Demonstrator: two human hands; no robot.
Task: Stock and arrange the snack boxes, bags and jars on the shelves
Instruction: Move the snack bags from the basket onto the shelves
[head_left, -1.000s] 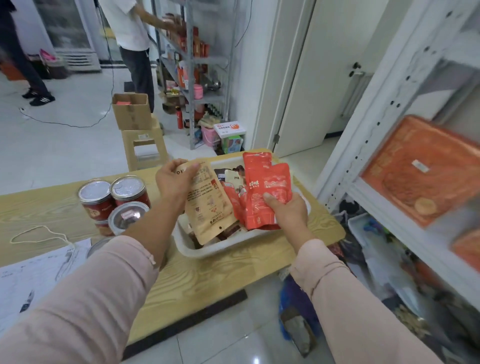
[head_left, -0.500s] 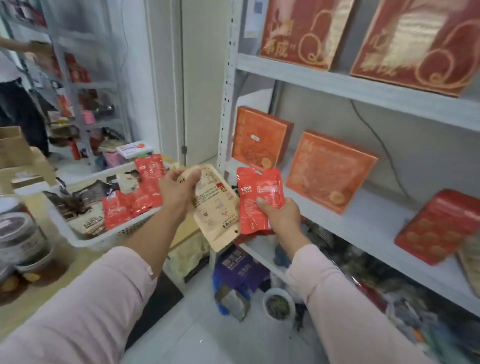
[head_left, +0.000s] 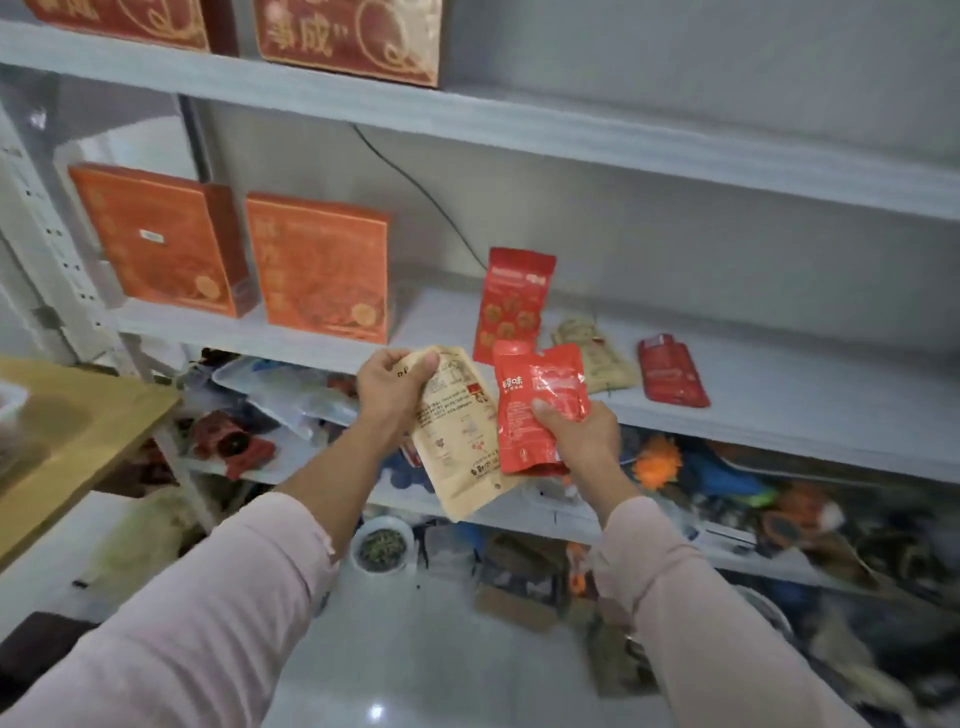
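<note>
My left hand (head_left: 390, 387) grips the top corner of a tan kraft snack pouch (head_left: 457, 441) that hangs down in front of the middle shelf (head_left: 779, 410). My right hand (head_left: 576, 436) holds a red snack pouch (head_left: 535, 395) upright beside it, thumb on its front. Both pouches are just short of the shelf's front edge. On that shelf stands a red pouch (head_left: 514, 301), with a tan pouch (head_left: 597, 358) and another red pouch (head_left: 672, 369) lying flat to its right. Two orange boxes (head_left: 161, 239) (head_left: 322, 265) stand at the shelf's left.
Dark red gift boxes (head_left: 348, 36) stand on the upper shelf (head_left: 571, 130). The lower shelf (head_left: 649, 530) and floor hold jumbled items, trays and a small bowl (head_left: 383, 545). A wooden table corner (head_left: 78, 415) juts in at the left. A white shelf post (head_left: 41, 223) rises at far left.
My view has swung right from the table and basket to the shelves. Both hands have carried their pouches along and now hold them before the middle shelf.
</note>
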